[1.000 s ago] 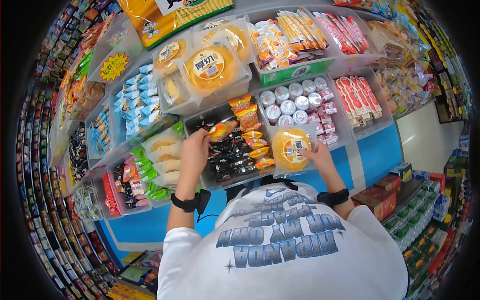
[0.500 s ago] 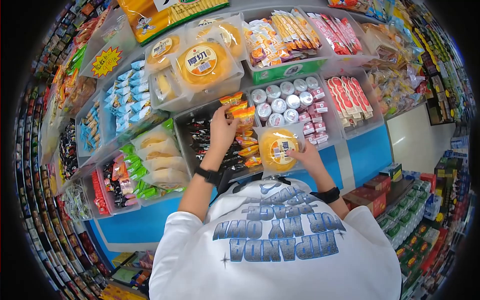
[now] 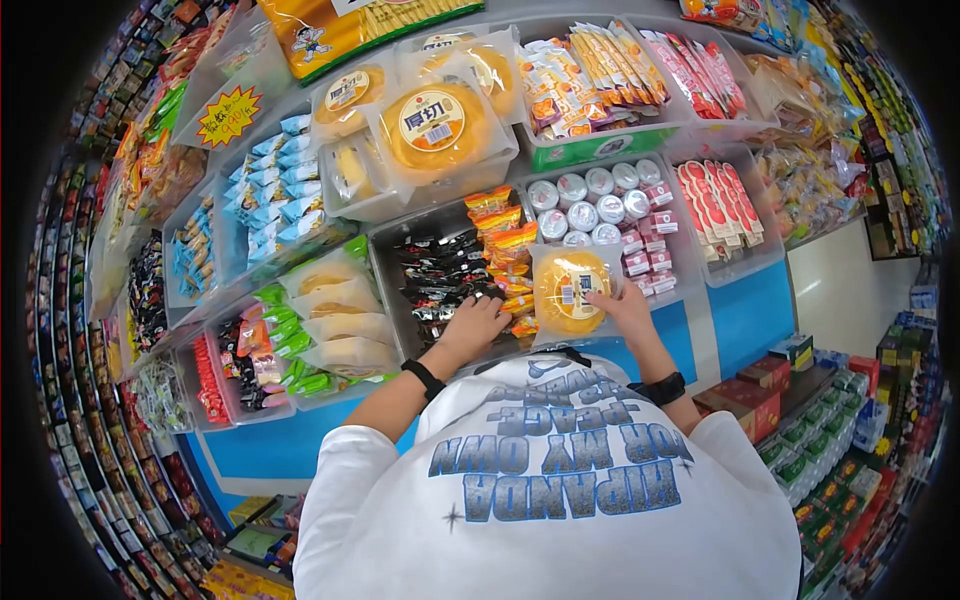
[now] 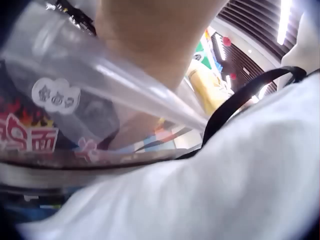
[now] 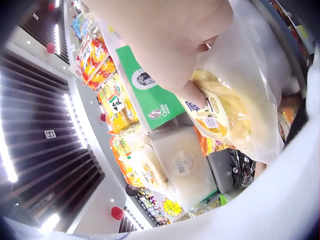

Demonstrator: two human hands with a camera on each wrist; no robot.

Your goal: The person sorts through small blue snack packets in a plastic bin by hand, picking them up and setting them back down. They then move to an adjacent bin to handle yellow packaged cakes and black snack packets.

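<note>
In the head view the right hand [image 3: 627, 308] pinches the edge of a round yellow cake in a clear wrapper [image 3: 572, 292], thumb on top, over the right side of a grey bin [image 3: 392, 305]. The left hand [image 3: 474, 325] rests at the front of that bin, fingers on the black packets [image 3: 440, 272]; whether it grips one is hidden. Orange packets [image 3: 512, 245] stand in a row beside the black ones. The right wrist view shows the right hand [image 5: 170, 45] with a finger on the cake's label [image 5: 212, 117]. In the left wrist view a bare forearm or hand hides the fingers.
Around the grey bin stand bins of white-lidded cups [image 3: 582, 215], wrapped cakes [image 3: 345, 318], blue packets [image 3: 285, 190] and red-and-white packs [image 3: 716, 205]. More round cakes [image 3: 432, 130] are stacked behind. A yellow price sign [image 3: 229, 117] is at the left.
The left hand has let go of an orange packet, moved over the orange row, then come down to the bin's front. The right hand keeps its hold on the cake.
</note>
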